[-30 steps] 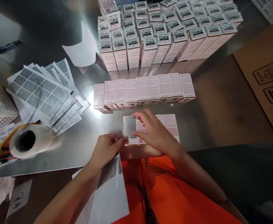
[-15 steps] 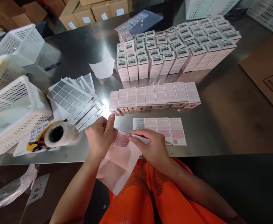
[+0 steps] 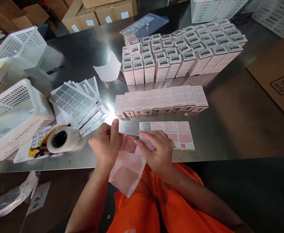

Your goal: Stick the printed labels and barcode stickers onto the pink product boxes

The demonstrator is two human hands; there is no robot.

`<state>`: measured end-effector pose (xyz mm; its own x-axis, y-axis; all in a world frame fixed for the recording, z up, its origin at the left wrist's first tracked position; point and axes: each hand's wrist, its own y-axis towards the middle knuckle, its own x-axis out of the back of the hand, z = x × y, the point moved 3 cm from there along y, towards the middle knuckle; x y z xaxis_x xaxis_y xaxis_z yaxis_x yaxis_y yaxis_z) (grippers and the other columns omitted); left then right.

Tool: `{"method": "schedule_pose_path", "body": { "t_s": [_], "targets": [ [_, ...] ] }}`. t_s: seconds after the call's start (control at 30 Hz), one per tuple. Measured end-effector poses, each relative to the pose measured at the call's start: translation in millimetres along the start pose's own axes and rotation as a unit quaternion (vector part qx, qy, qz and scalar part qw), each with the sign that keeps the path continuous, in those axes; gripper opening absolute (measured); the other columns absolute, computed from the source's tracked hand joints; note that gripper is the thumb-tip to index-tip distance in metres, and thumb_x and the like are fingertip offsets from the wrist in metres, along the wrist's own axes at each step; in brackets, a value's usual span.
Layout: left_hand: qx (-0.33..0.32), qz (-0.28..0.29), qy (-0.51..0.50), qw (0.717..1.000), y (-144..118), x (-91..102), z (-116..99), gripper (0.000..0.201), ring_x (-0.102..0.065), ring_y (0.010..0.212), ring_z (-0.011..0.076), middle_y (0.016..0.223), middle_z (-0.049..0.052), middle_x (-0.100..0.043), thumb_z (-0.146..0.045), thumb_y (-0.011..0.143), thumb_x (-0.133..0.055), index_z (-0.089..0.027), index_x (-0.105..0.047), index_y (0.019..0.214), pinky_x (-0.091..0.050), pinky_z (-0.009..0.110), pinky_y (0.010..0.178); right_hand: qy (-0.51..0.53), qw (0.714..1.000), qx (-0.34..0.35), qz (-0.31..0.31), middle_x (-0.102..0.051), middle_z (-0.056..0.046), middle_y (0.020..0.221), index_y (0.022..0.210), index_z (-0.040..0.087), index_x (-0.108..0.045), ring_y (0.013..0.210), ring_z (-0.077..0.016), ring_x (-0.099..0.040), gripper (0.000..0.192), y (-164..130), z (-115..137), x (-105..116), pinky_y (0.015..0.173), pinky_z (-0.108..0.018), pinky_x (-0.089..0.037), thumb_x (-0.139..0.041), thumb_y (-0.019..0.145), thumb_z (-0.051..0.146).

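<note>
- One label sheet [image 3: 129, 161] is showing reddish printed panels above a pale, creased area.
- The left hand [image 3: 104, 144] is pinching its left end, the right hand [image 3: 158, 152] its upper right edge.
- The sheet is hanging between them.

White glare flares on the steel tabletop [image 3: 219, 129] by the left end of the row of pink boxes [image 3: 161, 98], while the lower right corner of my view lies in near-black shadow. The wide lens stretches the edges, so the white crate [image 3: 278, 16] at upper right leans, and the fine print on the sheet [image 3: 127, 170] I hold is too soft for me to read
</note>
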<state>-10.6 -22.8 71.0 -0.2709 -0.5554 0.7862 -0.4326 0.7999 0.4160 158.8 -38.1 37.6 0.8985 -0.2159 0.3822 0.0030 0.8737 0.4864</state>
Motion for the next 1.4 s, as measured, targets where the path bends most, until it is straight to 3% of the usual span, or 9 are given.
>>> {"method": "schedule_pose_path", "body": {
  "t_s": [0.17, 0.3, 0.47, 0.6, 0.83, 0.93, 1.07, 1.27, 1.4],
  "targets": [
    [-0.012, -0.022, -0.004, 1.0, -5, 6.0, -2, 0.048, -0.032, 0.043, 0.0089, 0.043, -0.006, -0.033, -0.043, 0.091, -0.057, -0.02, -0.04, 0.053, -0.023, 0.026, 0.048, 0.08, 0.994, -0.065, 0.021, -0.076, 0.002, 0.079, 0.086, 0.025, -0.074, 0.075, -0.0161, -0.068, 0.007, 2, -7, -1, 0.07, -0.033, -0.052, -0.075, 0.085, 0.018],
    [-0.015, -0.029, -0.004, 0.999, -5, 8.1, -5, 0.047, -0.032, 0.043, 0.0086, 0.043, -0.006, -0.034, -0.042, 0.091, -0.058, -0.02, -0.041, 0.053, -0.023, 0.026, 0.048, 0.048, 0.998, 0.006, -0.031, -0.077, 0.004, 0.079, 0.089, 0.027, -0.074, 0.074, -0.015, -0.07, 0.015, 2, -3, 0, 0.071, -0.033, -0.051, -0.073, 0.085, 0.013],
    [-0.024, -0.052, -0.017, 0.998, -2, 9.5, -8, 0.049, -0.031, 0.043, 0.0079, 0.044, -0.006, -0.033, -0.042, 0.092, -0.058, -0.019, -0.041, 0.052, -0.023, 0.025, 0.048, -0.083, 0.984, 0.123, -0.1, -0.08, 0.005, 0.089, 0.098, 0.031, -0.074, 0.076, -0.0172, -0.07, 0.028, 1, 5, 2, 0.08, -0.039, -0.049, -0.079, 0.079, 0.011],
    [-0.025, -0.054, -0.021, 0.998, -1, 9.3, -9, 0.049, -0.031, 0.043, 0.0077, 0.044, -0.006, -0.033, -0.042, 0.092, -0.058, -0.019, -0.04, 0.052, -0.022, 0.025, 0.048, -0.134, 0.971, 0.155, -0.124, -0.079, 0.008, 0.093, 0.095, 0.032, -0.073, 0.079, -0.0154, -0.07, 0.024, 1, 6, 2, 0.09, -0.041, -0.046, -0.077, 0.082, 0.012],
    [-0.016, -0.052, -0.016, 0.998, 2, 5.5, -10, 0.05, -0.034, 0.043, 0.0075, 0.043, -0.005, -0.036, -0.043, 0.092, -0.058, -0.019, -0.04, 0.051, -0.023, 0.025, 0.048, -0.152, 0.972, 0.155, -0.088, -0.078, 0.007, 0.097, 0.088, 0.029, -0.072, 0.097, -0.021, -0.061, 0.016, -10, 8, -3, 0.098, -0.045, -0.038, -0.066, 0.089, 0.014],
    [-0.013, -0.052, -0.01, 0.999, 4, 4.4, -11, 0.049, -0.034, 0.043, 0.0079, 0.043, -0.005, -0.038, -0.043, 0.091, -0.058, -0.019, -0.041, 0.052, -0.024, 0.025, 0.048, -0.149, 0.978, 0.123, -0.079, -0.076, 0.002, 0.098, 0.098, 0.029, -0.072, 0.097, -0.0209, -0.062, 0.008, -12, 6, -5, 0.097, -0.043, -0.04, -0.066, 0.092, 0.026],
    [-0.015, -0.051, -0.014, 0.999, 2, 4.0, -14, 0.049, -0.034, 0.043, 0.0083, 0.043, -0.005, -0.036, -0.043, 0.091, -0.058, -0.02, -0.04, 0.052, -0.025, 0.026, 0.049, -0.161, 0.979, 0.085, -0.093, -0.074, -0.004, 0.092, 0.117, 0.026, -0.069, 0.089, -0.0213, -0.063, 0.032, -9, 3, -2, 0.085, -0.04, -0.043, -0.075, 0.087, 0.033],
    [-0.005, -0.03, -0.007, 1.0, 1, 2.6, -17, 0.049, -0.035, 0.044, 0.009, 0.044, -0.005, -0.037, -0.043, 0.093, -0.056, -0.021, -0.038, 0.053, -0.026, 0.027, 0.05, -0.138, 0.983, 0.096, -0.077, -0.077, 0.005, 0.089, 0.108, 0.037, -0.07, 0.083, -0.0202, -0.066, 0.032, -5, 4, 2, 0.085, -0.042, -0.04, -0.076, 0.084, 0.018],
    [0.002, -0.025, -0.004, 1.0, 2, 1.4, -17, 0.05, -0.036, 0.044, 0.0095, 0.044, -0.005, -0.038, -0.045, 0.093, -0.055, -0.021, -0.039, 0.053, -0.026, 0.027, 0.05, -0.146, 0.982, 0.106, -0.059, -0.078, 0.009, 0.092, 0.097, 0.037, -0.07, 0.084, -0.0193, -0.066, 0.023, -6, 8, 2, 0.088, -0.043, -0.038, -0.066, 0.089, 0.016]
  ]
}}
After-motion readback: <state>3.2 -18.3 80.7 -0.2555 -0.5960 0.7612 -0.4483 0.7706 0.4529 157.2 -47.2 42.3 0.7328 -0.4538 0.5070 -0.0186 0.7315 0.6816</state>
